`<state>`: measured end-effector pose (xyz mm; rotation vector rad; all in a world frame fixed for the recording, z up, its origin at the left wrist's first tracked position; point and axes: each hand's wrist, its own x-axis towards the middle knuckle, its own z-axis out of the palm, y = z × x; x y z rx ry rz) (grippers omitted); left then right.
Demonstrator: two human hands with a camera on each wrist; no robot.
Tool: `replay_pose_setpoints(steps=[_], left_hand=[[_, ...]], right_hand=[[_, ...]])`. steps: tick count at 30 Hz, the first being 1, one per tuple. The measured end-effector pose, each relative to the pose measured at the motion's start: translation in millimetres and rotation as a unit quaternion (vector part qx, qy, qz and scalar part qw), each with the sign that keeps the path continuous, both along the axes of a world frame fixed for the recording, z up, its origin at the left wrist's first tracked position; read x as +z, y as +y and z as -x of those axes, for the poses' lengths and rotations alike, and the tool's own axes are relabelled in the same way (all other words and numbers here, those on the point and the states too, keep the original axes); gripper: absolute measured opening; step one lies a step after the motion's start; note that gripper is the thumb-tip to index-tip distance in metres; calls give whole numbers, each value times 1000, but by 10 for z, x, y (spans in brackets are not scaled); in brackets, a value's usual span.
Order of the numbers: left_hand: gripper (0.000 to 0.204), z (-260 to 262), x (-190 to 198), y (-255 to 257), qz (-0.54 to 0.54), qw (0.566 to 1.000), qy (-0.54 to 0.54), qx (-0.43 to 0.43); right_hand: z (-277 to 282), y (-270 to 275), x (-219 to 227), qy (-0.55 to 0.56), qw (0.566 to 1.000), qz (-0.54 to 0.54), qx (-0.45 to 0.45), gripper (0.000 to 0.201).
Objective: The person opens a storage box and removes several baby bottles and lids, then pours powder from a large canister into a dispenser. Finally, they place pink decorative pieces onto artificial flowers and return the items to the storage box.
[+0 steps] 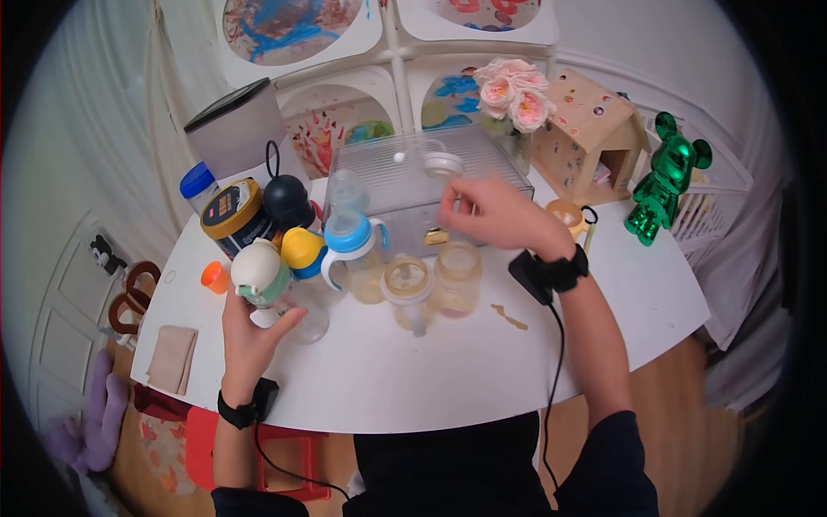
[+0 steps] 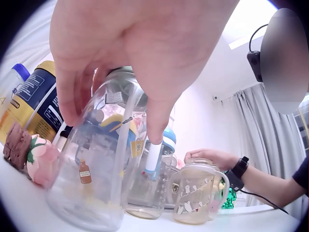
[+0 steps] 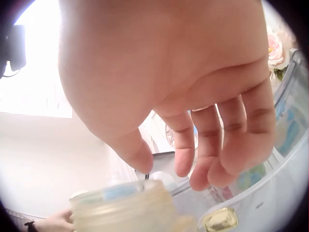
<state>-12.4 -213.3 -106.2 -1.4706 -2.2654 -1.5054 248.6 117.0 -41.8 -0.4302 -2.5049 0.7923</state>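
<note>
On the left, my left hand grips a clear water bottle near its top. The bottle has printed pictures on its side and a cream and green lid. My right hand hovers above an open, yellowish clear bottle, with nothing between its loosely bent fingers. Beside that bottle stands an open cup with a handle. A blue-topped baby bottle with handles is further left, next to a yellow and blue lidded bottle. A white ring-shaped cap lies on the clear storage box.
A dark tin with a gold lid and a black round bottle crowd the back left. At the right are a wooden house and a shiny green bear figure. A brown streak marks the table; a folded cloth lies left.
</note>
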Motion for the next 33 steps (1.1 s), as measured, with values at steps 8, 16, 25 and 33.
replay_pose_setpoints(steps=[8,16,25,33], left_hand=[[110,69,63,-60,48,996,46,59],[67,-875,1165,-84,-108,978,168,63],[42,-496,1799,1646,160,969,182,-50],[69,-171,1769,2148,517,837,177,19]], right_hand=[[-418,-204,-255,69,996,54,-18,36],[-421,-290,-518,55,992,81,73,86],[-473,-441,-559,-17,988,128,80,94],[-472,-406,-606,-24,992,107,58,73]])
